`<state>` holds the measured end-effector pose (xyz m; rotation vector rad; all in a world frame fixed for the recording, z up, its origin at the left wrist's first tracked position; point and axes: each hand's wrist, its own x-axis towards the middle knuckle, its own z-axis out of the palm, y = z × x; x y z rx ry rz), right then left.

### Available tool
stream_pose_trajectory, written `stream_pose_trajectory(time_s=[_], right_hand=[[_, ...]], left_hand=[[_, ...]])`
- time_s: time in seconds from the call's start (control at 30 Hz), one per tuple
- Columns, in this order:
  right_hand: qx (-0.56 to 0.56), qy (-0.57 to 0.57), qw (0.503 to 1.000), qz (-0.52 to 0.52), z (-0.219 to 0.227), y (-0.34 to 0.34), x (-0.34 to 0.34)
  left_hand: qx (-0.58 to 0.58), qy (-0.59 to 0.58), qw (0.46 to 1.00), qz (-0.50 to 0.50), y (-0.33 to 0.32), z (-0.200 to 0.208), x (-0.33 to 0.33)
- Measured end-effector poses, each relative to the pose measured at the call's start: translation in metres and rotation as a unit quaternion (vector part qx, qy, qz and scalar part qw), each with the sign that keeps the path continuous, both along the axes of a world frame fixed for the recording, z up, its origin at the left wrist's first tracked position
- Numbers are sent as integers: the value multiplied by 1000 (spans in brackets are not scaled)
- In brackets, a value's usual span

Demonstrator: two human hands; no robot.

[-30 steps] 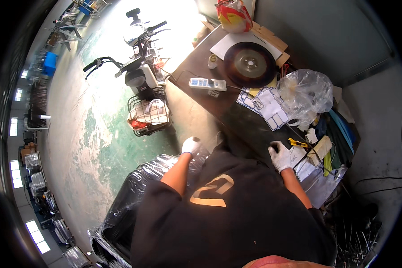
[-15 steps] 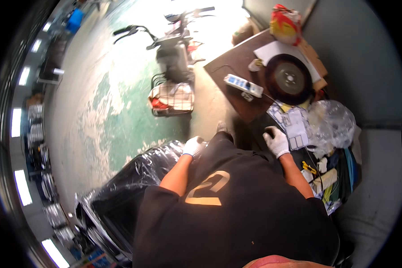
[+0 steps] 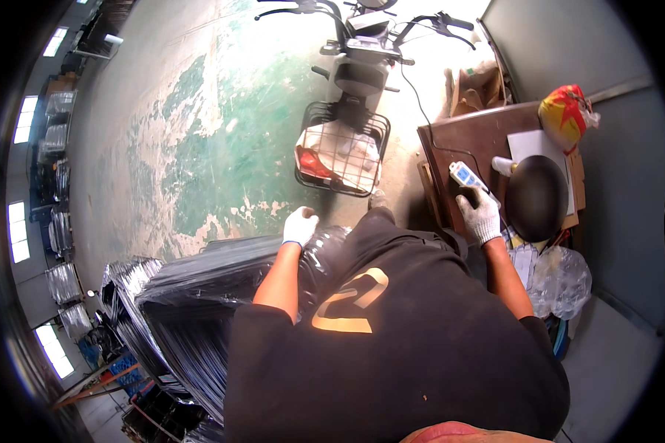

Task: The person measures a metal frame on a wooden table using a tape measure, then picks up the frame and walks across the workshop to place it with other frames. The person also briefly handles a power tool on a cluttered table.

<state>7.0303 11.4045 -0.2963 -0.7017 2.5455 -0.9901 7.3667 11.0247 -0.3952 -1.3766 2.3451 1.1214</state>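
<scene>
My left hand (image 3: 301,225), in a white knit glove, hangs in front of me beside a plastic-wrapped stack of thin black sheets (image 3: 192,295). Its fingers are curled in, and nothing shows in them. My right hand (image 3: 480,215), gloved the same way, is over the near edge of a brown table (image 3: 451,144). Thumb and fingers are apart, close to the lower end of a white and blue power strip (image 3: 465,176). Whether they touch it I cannot tell. A dark round disc (image 3: 537,198) is just right of that hand, with a small white bottle (image 3: 503,165) beside it.
An electric scooter (image 3: 358,74) with a wire basket (image 3: 377,159) stands ahead on worn green floor. On the table sits a red and yellow bag (image 3: 565,118). Clear plastic (image 3: 561,280) lies right of my forearm, by a grey wall (image 3: 621,236). A cable (image 3: 426,111) runs to the table.
The view has shifted, so scooter and table appear farther right. My right hand has come from beside the papers to the power strip. My left hand is now farther from my body.
</scene>
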Motion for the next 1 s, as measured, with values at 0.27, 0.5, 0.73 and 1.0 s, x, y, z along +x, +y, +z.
stream_pose_trajectory(time_s=[0.27,0.5,0.73,1.0], right_hand=[[-74,-26,996,36,43,-113,-47],[-40,-73,990,112,24,-187,-70],[-8,-98,971,217,19,-224,-82],[44,-81,982,165,10,-222,-77]], left_hand=[[22,11,995,101,-34,-16,39],[-7,-55,981,185,-22,9,70],[-9,-123,975,184,-7,32,39],[98,-63,974,193,-63,-25,50]])
